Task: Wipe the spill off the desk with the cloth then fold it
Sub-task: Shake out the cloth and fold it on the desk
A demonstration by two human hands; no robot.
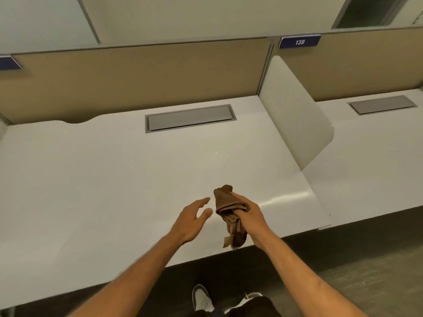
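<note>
Above the desk [114, 179] edge, right hand [248, 216] gripping bunched cloth [231, 213], left hand [192, 218] spread beside

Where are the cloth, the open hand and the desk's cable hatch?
cloth [229, 203]: head view, on the bunched upper part.
left hand [191, 221]: head view, on the back of the hand.
cable hatch [190, 119]: head view, on its grey lid.

Right hand [248, 216] in a closed grip, left hand [191, 221] spread open.

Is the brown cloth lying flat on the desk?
No, the right hand holds the bunched cloth above the desk.
</note>
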